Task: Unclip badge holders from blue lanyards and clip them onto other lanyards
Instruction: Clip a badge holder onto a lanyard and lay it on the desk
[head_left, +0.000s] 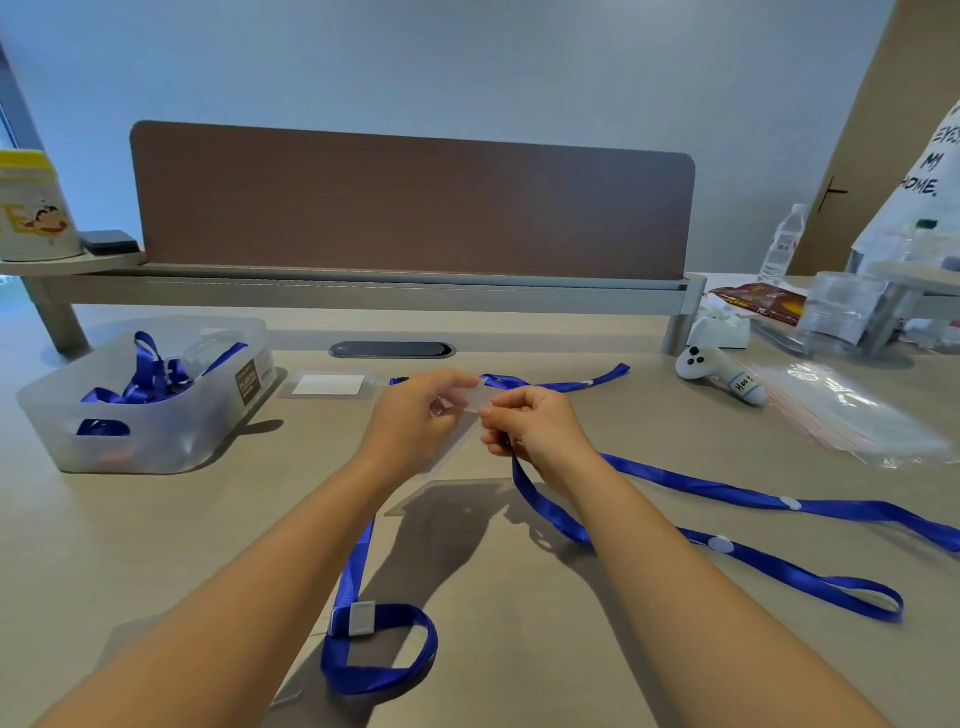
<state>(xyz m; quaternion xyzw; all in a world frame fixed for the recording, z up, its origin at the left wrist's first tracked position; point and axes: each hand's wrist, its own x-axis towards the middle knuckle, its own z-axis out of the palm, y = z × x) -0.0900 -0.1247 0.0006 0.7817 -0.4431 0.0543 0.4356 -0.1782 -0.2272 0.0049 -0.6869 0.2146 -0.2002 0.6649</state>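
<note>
Badge holder (470, 402), clear plastic, held above desk (519, 649) at frame centre, pinched between both hands. Near bottom centre: blue lanyard loop (382, 652) flat on desk. Left hand (415, 415) fingers curled, thumb and fingertips pinching holder's top edge. Right hand (530, 423) fingers curled tight, gripping held lanyard (540, 501) end at holder's right edge; clip itself hidden. Strap trails to lower right. Farther, left: translucent bin (156, 415) containing blue lanyards. Behind hands: second badge holder (330, 385) flat on desk.
</note>
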